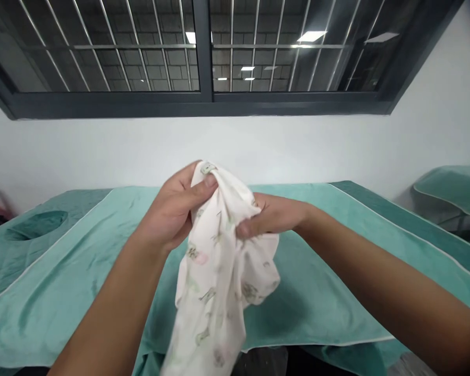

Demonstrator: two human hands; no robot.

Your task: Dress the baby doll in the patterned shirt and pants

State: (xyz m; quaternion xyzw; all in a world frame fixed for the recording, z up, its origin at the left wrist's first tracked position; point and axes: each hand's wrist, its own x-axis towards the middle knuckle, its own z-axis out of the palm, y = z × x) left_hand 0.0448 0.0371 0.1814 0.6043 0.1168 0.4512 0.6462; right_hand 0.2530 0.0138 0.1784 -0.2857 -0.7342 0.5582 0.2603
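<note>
A white cloth garment (211, 282) with small green and pink prints hangs from both hands, bunched at the top and blurred toward its lower end. My left hand (180, 203) pinches its upper edge, thumb pressed on the front near a small green patch. Slightly lower and to the right, my right hand (270, 214) grips a fold of the same fabric; its other fingers are hidden behind the cloth. The garment hangs above a bed covered with a turquoise sheet (317, 282). Its exact kind cannot be made out while it is crumpled.
A darker green quilted cover with a round hole (37, 225) lies at the bed's left. Behind stands a white wall (102, 151) under a dark-framed barred window (203, 107). Another turquoise padded surface (454, 188) is at the right.
</note>
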